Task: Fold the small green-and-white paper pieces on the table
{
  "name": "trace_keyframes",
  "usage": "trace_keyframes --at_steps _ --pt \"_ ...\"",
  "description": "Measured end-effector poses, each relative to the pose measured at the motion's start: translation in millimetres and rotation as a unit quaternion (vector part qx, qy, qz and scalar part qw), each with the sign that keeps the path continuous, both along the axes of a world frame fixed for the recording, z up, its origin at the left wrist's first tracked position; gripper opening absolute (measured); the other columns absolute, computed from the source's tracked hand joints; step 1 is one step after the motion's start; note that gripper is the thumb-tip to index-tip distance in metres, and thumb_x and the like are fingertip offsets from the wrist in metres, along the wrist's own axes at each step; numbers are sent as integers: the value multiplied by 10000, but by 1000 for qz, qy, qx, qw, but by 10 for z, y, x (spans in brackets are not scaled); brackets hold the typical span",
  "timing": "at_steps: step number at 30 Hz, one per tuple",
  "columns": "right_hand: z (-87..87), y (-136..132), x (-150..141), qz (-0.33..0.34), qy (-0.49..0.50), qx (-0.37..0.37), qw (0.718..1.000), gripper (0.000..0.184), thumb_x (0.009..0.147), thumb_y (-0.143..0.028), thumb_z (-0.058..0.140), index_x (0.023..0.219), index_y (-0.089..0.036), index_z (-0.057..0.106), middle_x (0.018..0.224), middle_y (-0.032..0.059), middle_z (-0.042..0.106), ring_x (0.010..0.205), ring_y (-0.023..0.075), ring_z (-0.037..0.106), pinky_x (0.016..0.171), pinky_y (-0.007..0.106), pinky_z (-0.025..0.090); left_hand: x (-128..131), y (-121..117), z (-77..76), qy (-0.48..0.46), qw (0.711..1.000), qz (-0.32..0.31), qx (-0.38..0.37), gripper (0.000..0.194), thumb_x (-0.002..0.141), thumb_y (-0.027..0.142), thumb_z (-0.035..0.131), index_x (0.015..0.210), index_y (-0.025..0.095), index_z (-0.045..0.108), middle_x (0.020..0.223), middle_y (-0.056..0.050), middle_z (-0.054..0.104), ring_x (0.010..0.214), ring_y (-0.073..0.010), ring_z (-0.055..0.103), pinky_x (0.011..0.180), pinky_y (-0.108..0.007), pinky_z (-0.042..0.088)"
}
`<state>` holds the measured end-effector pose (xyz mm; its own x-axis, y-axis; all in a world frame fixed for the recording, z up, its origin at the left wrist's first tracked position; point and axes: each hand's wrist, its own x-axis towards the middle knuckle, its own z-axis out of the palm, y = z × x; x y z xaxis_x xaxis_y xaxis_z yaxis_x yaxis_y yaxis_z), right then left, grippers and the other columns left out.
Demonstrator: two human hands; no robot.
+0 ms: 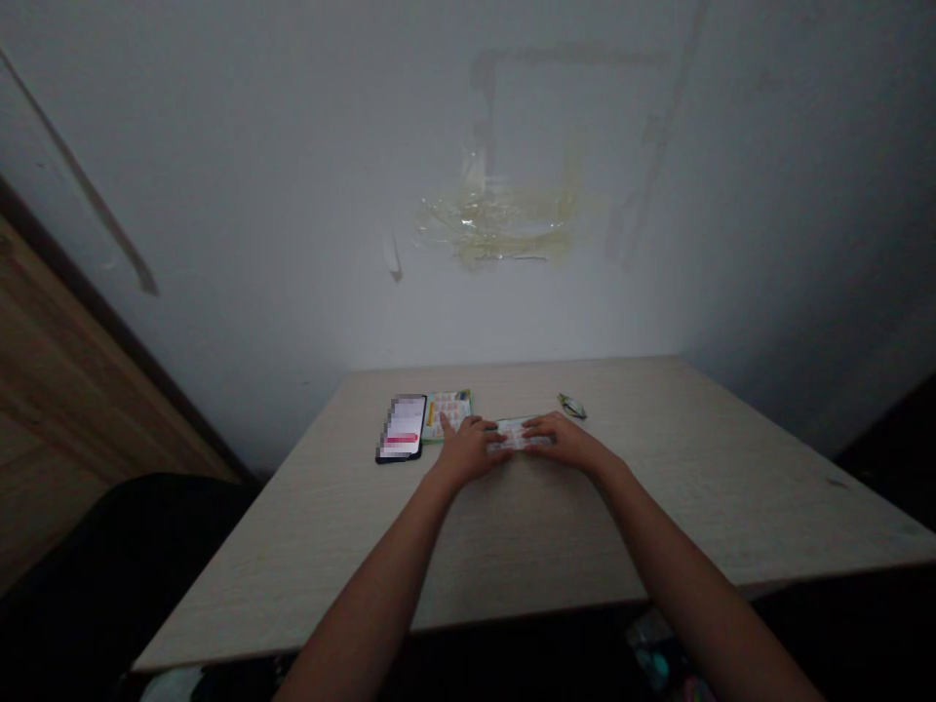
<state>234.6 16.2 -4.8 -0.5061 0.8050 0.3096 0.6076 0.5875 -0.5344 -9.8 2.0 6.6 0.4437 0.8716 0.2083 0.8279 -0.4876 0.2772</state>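
Note:
A small printed booklet or sheet, pale with fine print, lies on the table between my hands. My left hand rests palm down at its left end, fingers spread over the edge. The outermost finger reaches onto a second printed booklet, which has a green edge and rows of coloured pictures. From the right, my right hand lays its outstretched fingers across the other end of the middle sheet. Neither hand visibly grips it, though the thumbs are hard to make out.
A phone with a lit, partly blurred screen lies left of the booklets. Behind my right hand sits a small crumpled-looking item. The pale wooden table meets a wall bearing old tape.

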Motion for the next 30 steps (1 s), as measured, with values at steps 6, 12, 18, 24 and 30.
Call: trace_keyframes --at_steps 6,12,18,24,30 --pt "77 -19 -9 -16 18 -28 999 286 793 -422 724 992 -224 775 1062 85 747 995 254 668 929 385 491 7 20 -10 -36 999 21 -12 311 941 522 504 1062 344 728 1244 -21 689 1264 -292 501 1026 -806 -133" --pt "84 -19 -53 -103 20 -38 994 269 858 -408 638 879 -168 758 855 76 744 767 200 654 712 297 472 31 12 -9 -31 998 40 25 347 982 494 428 1113 324 702 1158 -31 712 1195 -243 553 1091 -724 -136" --pt "-43 45 -148 -145 67 -15 987 258 870 -375 615 1008 -175 699 980 80 722 891 217 647 810 319 472 76 45 -15 -19 996 62 56 370 931 518 521 1225 318 624 1181 -42 698 1195 -257 557 1120 -702 -111" --pt "-177 146 -229 -193 33 24 980 336 880 -314 595 1185 -173 590 1170 110 651 1083 232 591 950 358 417 121 137 -82 -37 994 69 72 315 920 443 573 1205 314 602 1142 -36 702 1190 -259 550 1090 -741 -117" --pt "-174 128 -295 -248 -59 54 966 276 921 -343 555 1146 -194 610 1122 111 627 1089 265 559 982 423 343 134 187 -124 -50 993 78 71 209 930 418 562 1076 335 687 1157 -22 684 1196 -265 532 1066 -770 -99"
